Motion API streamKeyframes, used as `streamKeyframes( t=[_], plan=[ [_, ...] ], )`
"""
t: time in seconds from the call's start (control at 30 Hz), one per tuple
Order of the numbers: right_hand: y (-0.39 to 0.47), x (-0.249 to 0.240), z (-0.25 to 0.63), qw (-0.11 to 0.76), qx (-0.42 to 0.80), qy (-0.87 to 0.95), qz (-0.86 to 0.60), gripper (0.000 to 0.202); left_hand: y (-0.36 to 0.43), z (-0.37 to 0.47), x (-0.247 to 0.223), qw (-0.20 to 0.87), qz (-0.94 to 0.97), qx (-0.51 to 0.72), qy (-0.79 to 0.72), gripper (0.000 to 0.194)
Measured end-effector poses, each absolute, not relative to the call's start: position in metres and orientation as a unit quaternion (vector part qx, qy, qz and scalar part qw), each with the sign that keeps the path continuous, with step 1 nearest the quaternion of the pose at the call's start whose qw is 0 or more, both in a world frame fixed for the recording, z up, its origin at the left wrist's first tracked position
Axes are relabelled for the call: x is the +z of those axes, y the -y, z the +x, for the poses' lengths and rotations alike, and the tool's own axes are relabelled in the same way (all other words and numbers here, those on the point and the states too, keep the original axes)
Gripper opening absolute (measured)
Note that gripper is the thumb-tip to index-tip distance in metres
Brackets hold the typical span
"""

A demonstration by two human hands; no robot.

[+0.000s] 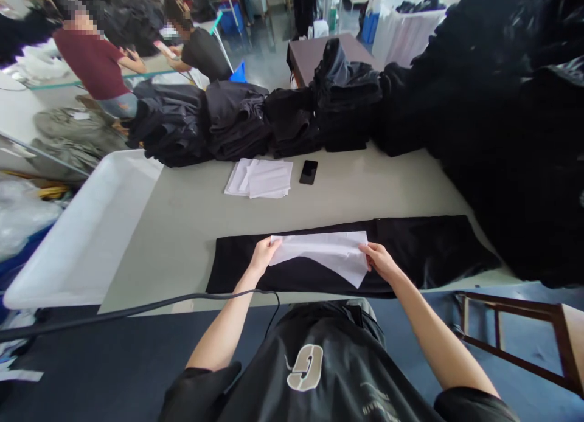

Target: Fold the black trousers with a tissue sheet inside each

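A sheet of white paper (326,247) is stretched between my two hands, its lower right corner hanging down. My left hand (263,256) pinches the sheet's left end, thumb on top. At the right end, my right hand (379,261) grips the paper between thumb and fingers. Beneath the sheet, folded black trousers (420,245) lie lengthwise along the near side of the table (191,209). Whether the paper touches the cloth I cannot tell.
A stack of white paper sheets (260,179) and a black phone (309,172) lie farther back. Piles of folded black garments (237,121) line the far edge; a large dark heap (511,166) rises at right. A white tub (86,227) stands left, a wooden stool (515,312) right. Two people work beyond.
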State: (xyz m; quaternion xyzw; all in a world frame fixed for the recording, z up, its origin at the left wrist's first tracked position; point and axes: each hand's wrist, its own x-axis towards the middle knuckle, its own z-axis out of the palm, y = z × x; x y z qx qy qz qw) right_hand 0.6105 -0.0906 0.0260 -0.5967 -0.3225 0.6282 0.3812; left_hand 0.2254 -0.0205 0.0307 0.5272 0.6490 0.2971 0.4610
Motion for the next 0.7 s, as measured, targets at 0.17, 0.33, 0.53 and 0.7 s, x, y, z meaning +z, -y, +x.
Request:
streamKeyframes(
  t=[0.17, 0.33, 0.53, 0.7],
  plan=[
    [0.091, 0.009, 0.619, 0.351, 0.6, 0.333, -0.637, 0.049, 0.038, 0.233, -0.001, 0.512, 0.496, 0.262, -0.65, 0.041],
    [0.074, -0.034, 0.616, 0.292, 0.528, 0.371, -0.706, 0.053, 0.025, 0.242, -0.029, 0.362, 0.605, 0.225, -0.673, 0.025],
    [0.051, -0.073, 0.604, 0.25, 0.41, 0.41, -0.776, 0.042, 0.008, 0.261, -0.071, 0.208, 0.682, 0.176, -0.679, 0.019],
    [0.037, -0.078, 0.6, 0.215, 0.341, 0.428, -0.809, 0.033, 0.004, 0.275, -0.087, 0.152, 0.682, 0.141, -0.701, 0.023]
  ],
)
